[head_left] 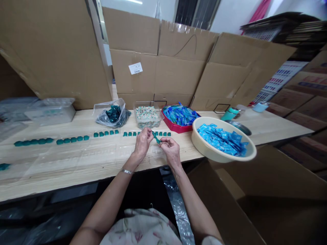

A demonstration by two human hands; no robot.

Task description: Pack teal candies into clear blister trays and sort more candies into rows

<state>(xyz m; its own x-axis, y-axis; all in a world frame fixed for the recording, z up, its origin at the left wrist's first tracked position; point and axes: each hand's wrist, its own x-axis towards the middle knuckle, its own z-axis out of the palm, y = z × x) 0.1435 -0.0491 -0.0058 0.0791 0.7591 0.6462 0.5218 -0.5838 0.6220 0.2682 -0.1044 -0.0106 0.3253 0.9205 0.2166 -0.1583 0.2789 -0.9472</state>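
Observation:
My left hand and my right hand meet above the wooden table, pinching a small twisted teal sachet between their fingertips. Just beyond my fingers, rows of small teal pieces run along the table, and my hands hide part of one row. Farther back stand a clear bag of dark teal pieces, a clear tub of beige pieces and a red tray of blue pieces. To my right, a cream bowl holds loose blue sachets.
Flattened cardboard sheets stand upright along the table's far side. A teal bottle and a metal dish sit behind the bowl. A clear plastic box is at the far left, and an open carton sits at lower right.

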